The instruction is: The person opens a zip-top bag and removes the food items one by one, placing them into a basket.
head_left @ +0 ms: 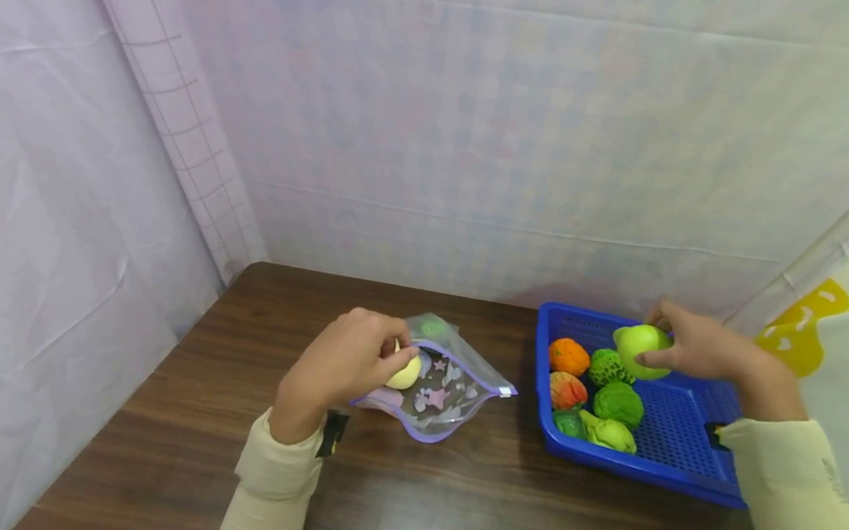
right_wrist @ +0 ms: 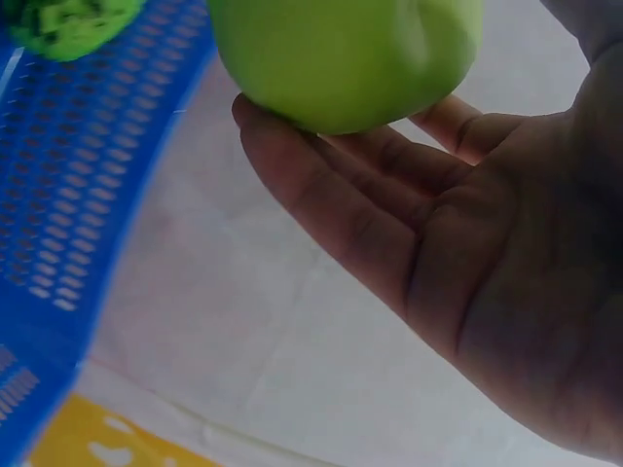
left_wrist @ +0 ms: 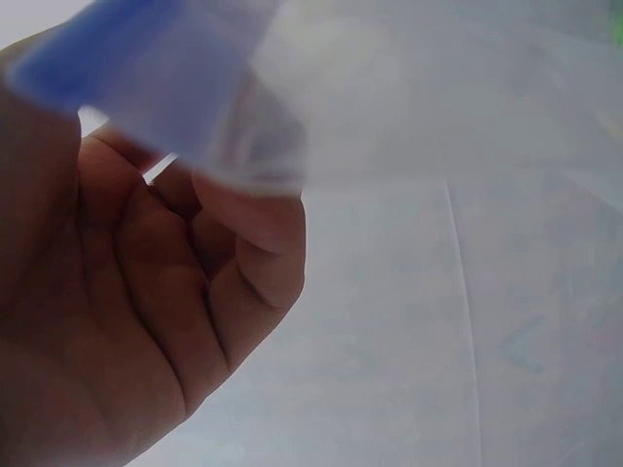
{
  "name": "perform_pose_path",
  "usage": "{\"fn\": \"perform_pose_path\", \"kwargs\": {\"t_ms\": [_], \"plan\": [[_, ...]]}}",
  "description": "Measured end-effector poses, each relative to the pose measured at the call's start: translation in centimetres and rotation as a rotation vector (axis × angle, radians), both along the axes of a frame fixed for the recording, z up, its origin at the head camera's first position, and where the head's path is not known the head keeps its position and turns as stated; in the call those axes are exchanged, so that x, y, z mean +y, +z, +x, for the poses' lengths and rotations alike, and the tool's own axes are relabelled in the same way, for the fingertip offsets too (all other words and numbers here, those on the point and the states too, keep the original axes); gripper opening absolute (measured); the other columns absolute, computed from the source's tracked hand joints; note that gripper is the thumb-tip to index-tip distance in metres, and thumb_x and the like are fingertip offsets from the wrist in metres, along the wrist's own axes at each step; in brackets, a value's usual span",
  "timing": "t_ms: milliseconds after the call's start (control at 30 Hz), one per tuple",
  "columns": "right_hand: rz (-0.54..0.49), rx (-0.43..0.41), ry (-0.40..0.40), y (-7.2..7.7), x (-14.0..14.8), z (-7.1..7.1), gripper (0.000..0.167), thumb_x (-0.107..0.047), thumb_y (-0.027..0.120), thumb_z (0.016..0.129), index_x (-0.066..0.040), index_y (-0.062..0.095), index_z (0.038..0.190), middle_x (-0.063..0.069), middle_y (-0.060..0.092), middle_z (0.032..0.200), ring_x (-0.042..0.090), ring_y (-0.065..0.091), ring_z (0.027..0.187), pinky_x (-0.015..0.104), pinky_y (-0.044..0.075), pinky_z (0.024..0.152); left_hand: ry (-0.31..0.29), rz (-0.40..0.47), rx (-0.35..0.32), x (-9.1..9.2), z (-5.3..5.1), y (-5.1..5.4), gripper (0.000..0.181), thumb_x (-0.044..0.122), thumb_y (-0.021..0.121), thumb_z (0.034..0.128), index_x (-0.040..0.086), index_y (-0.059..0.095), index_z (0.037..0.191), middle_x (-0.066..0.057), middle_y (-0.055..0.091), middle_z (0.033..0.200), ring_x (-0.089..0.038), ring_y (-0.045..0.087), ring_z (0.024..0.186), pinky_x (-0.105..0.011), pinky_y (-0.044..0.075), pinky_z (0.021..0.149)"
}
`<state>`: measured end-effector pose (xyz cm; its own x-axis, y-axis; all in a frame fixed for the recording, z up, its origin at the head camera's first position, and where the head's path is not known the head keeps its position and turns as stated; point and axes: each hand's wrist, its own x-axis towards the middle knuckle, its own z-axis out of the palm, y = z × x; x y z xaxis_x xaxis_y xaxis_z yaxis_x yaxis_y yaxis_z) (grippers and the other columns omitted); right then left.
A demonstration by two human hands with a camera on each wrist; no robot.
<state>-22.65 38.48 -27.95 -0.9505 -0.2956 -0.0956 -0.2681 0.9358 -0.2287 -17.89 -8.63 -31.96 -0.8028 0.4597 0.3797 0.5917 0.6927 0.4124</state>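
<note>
My left hand (head_left: 349, 360) pinches the rim of a clear zip bag (head_left: 453, 424) with a purple edge and star prints; the bag's mouth gapes. A pale yellow toy fruit (head_left: 405, 373) shows beside the fingertips, apparently at the bag's opening, and something green (head_left: 432, 325) shows through the plastic. In the left wrist view, the curled fingers (left_wrist: 258, 233) are at the blurred bag edge (left_wrist: 146, 78). Above the blue basket (head_left: 643, 472), my right hand (head_left: 705, 348) grips a smooth yellow-green toy fruit (head_left: 637, 349), its fingers around the fruit in the right wrist view.
Inside the basket's left half lie an orange (head_left: 569, 357), a red-orange fruit (head_left: 567, 391), a bumpy green fruit (head_left: 608, 368), a green cabbage (head_left: 618, 405) and other green pieces (head_left: 609, 433). White curtains stand behind the brown table (head_left: 246, 447). A yellow patterned piece (head_left: 806, 329) hangs at right.
</note>
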Motion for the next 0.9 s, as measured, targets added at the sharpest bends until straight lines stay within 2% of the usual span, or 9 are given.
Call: {"fn": "perform_pose_path", "kwargs": {"t_ms": [167, 400, 733, 900], "plan": [[0.028, -0.020, -0.014, -1.6, 0.9, -0.8, 0.059, -0.035, 0.081, 0.082, 0.004, 0.051, 0.115, 0.026, 0.064, 0.104, 0.029, 0.060, 0.083, 0.040, 0.048, 0.068, -0.003, -0.002, -0.007, -0.1, 0.0, 0.0, 0.009, 0.020, 0.069, 0.0913, 0.015, 0.075, 0.087, 0.011, 0.049, 0.059, -0.004, 0.039, 0.053, -0.021, 0.033, 0.047], [0.028, -0.065, -0.029, -3.2, 1.5, -1.2, 0.064, -0.035, 0.080, 0.082, 0.007, 0.048, 0.119, 0.033, 0.060, 0.113, 0.035, 0.060, 0.091, 0.047, 0.051, 0.076, -0.003, 0.006, -0.013, -0.1, 0.0, -0.1, 0.009, 0.020, 0.069, 0.0912, 0.015, 0.075, 0.086, 0.011, 0.048, 0.059, -0.003, 0.038, 0.053, -0.021, 0.032, 0.047], [0.007, -0.043, -0.039, -3.6, 2.2, -0.9, 0.064, -0.032, 0.080, 0.083, 0.010, 0.048, 0.119, 0.039, 0.056, 0.117, 0.044, 0.060, 0.097, 0.054, 0.051, 0.080, 0.002, 0.002, -0.025, -0.2, 0.2, 0.0, 0.009, 0.021, 0.069, 0.0908, 0.015, 0.075, 0.087, 0.011, 0.049, 0.060, -0.004, 0.040, 0.053, -0.021, 0.033, 0.048], [-0.006, -0.031, -0.042, -3.7, 2.5, -0.7, 0.060, -0.031, 0.080, 0.083, 0.009, 0.049, 0.114, 0.034, 0.059, 0.111, 0.038, 0.060, 0.092, 0.048, 0.050, 0.076, 0.003, -0.001, -0.029, -0.2, 0.4, 0.2, 0.009, 0.020, 0.069, 0.0905, 0.015, 0.075, 0.087, 0.010, 0.050, 0.060, -0.004, 0.041, 0.054, -0.022, 0.034, 0.048]]}}
